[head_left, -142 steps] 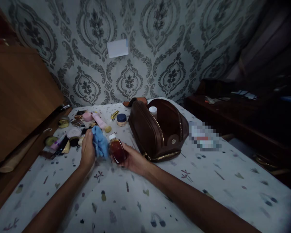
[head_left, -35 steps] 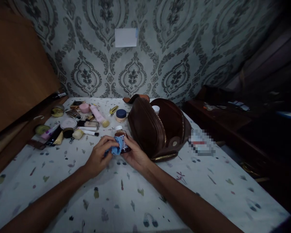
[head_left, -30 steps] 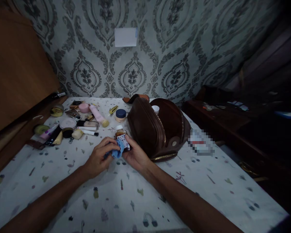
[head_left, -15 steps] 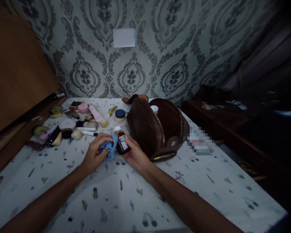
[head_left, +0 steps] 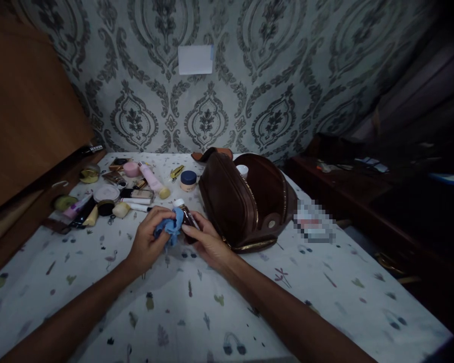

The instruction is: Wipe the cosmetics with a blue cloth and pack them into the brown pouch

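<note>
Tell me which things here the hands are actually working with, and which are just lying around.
In use: left hand, holding the blue cloth; right hand, holding the small brown bottle.
Lying about: brown pouch, pink tube, blue-lidded jar, round white compact.

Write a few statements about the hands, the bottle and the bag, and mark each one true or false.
1. The left hand presses a blue cloth against a small brown bottle. True.
2. The right hand is empty. False: it holds the bottle.
3. The brown bag is zipped shut. False: it gapes open, and a white-capped container stands inside.
4. The bottle has a white cap. True.
5. The pink tube lies to the right of the bag. False: it lies to the bag's left, among other cosmetics.
</note>
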`<state>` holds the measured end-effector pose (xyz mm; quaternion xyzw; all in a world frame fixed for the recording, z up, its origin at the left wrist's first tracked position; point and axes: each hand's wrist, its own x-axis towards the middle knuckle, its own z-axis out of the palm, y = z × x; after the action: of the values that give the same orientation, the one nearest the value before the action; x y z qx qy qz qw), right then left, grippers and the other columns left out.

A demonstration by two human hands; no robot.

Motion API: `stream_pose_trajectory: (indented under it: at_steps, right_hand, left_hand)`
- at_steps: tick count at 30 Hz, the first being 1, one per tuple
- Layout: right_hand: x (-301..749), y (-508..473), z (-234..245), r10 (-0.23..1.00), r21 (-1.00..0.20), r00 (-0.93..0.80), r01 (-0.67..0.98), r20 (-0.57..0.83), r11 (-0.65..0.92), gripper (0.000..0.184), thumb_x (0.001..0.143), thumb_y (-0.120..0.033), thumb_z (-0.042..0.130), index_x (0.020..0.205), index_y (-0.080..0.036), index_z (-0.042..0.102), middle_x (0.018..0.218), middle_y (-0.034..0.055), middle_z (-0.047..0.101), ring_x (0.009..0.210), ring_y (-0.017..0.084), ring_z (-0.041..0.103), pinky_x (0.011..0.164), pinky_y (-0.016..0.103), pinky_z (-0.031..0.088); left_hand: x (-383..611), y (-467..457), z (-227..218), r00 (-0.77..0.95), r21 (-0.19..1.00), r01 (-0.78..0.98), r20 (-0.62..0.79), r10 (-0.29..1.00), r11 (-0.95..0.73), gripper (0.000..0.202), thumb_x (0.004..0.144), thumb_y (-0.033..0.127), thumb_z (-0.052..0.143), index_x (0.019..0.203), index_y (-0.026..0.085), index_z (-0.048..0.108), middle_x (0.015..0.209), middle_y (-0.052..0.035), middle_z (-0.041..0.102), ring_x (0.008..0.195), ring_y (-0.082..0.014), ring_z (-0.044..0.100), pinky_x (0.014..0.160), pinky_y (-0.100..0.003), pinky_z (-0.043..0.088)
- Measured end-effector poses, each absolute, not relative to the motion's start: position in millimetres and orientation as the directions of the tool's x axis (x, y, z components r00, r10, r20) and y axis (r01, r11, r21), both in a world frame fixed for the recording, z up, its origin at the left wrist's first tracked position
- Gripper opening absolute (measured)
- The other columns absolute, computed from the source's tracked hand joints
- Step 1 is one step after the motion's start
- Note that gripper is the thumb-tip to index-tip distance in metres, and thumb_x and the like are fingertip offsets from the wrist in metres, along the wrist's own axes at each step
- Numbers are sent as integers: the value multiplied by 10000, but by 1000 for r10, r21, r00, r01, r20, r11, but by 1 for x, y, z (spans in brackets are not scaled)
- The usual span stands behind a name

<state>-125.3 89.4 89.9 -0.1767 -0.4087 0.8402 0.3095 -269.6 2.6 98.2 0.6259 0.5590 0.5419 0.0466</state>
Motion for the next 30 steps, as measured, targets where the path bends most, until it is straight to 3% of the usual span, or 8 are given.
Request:
stream_pose_trajectory:
  at_steps: [8,12,15,19,27,30]
  right_hand:
    - [-125,92,91,571,-779,-820,-328,-45,-534,337,647,-377,862,916,-201,762,825,-5,725,761,135,612,749,250,449]
    - [-125,90,95,588,-737,-808,-371,-44,-565,380,653,-357,866,995,-234,757,969,-6,749,878,147,647,810,247,473]
    - [-126,90,94,620,-713,-781,-396,-69,-578,389,666,-330,862,1028,-263,739,1061,-17,741,959,152,650,848,251,481]
    - [-127,91,88,652,-715,-755,-414,-76,-563,372,665,-335,874,999,-258,729,1014,-28,736,925,137,646,841,246,485]
    - [-129,96,83,690,-683,-718,-458,-93,-568,358,664,-350,876,966,-220,734,945,-15,736,858,130,636,779,228,494]
    - [-129,97,82,686,-654,-721,-474,-96,-589,377,654,-326,884,979,-211,731,940,-15,747,854,126,646,788,224,504]
  left_hand:
    - [-281,8,96,-309,778,538,540,783,-324,216,814,169,530,993,204,646,997,-36,635,976,-199,590,907,-324,468]
    - [-284,10,93,-314,798,528,503,806,-292,214,820,168,526,994,206,646,982,-28,630,957,-192,593,900,-320,468]
    - [-283,10,92,-287,767,567,526,801,-301,183,850,206,532,992,202,647,996,-42,634,981,-202,595,912,-333,473]
    - [-277,7,95,-190,704,623,560,807,-342,155,889,246,543,986,201,655,992,-62,628,966,-208,601,876,-334,490]
    - [-268,-2,98,-8,608,661,591,806,-439,252,869,141,477,1024,211,662,1044,-80,625,951,-211,602,841,-344,503]
    - [-270,-1,98,-35,628,655,581,813,-420,217,871,161,502,1001,209,669,1025,-77,626,944,-212,607,828,-337,504]
